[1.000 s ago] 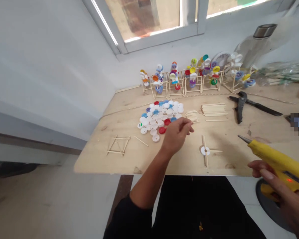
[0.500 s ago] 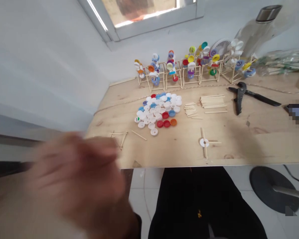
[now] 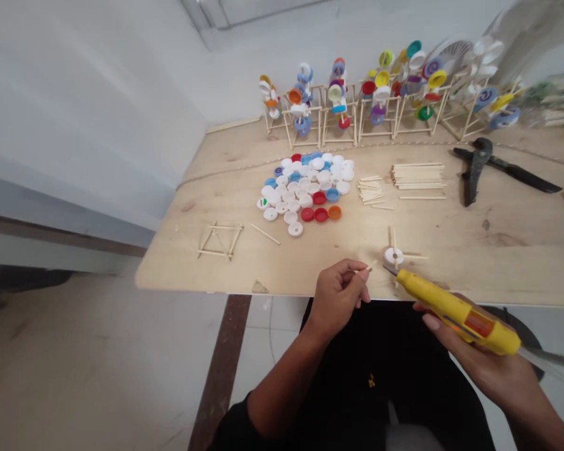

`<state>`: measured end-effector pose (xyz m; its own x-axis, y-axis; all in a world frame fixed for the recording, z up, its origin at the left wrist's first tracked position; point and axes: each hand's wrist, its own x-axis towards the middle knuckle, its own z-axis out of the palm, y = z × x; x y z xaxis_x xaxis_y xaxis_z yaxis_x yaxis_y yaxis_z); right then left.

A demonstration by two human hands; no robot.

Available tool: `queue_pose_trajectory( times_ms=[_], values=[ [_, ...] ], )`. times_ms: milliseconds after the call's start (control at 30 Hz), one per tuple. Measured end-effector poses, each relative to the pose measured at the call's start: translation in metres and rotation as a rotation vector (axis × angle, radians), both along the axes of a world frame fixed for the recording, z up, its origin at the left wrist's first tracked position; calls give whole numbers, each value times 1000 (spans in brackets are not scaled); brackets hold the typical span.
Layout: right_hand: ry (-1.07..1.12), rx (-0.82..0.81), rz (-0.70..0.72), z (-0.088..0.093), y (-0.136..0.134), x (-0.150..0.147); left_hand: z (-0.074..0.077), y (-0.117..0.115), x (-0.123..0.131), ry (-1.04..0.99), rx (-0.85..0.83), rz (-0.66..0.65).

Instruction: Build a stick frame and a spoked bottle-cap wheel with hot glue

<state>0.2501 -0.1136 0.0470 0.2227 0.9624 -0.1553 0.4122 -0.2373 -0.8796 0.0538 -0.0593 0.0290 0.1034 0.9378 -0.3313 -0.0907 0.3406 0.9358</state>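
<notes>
The right hand, its forearm angled toward eleven o'clock, is closed around a yellow glue gun, whose nozzle is aimed along its long axis toward ten o'clock. By the left hand, poised over the near edge of the table, a short stick is pinched, its tip directed toward two o'clock. Just beyond the nozzle, sticks are set on a white disc at twelve, three and six.
</notes>
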Motion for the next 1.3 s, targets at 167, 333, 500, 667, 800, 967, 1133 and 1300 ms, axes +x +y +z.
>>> queue_pose_trajectory(
  times_ms=[167,333,500,667,800,967,1133,1300],
  values=[
    [13,-68,229,5,4,-6,-2,0,-1,-18,-6,-6],
    [-68,-53,283,7,4,-6,-2,-1,-1,-31,-10,-7],
    [-90,-24,280,7,5,-8,-2,0,-1,-12,-21,-16],
    [-105,16,267,5,4,-10,-4,0,-2,-4,-23,-30],
    [-146,70,240,-4,2,-9,-5,0,-1,1,-39,-33],
    [-216,125,239,-17,2,-5,-4,0,0,3,-55,-24],
    [-240,129,246,-19,-2,-7,-5,0,0,16,-50,-27],
    [-204,126,192,-14,-5,-11,-4,0,0,12,-44,-8]
  ],
)
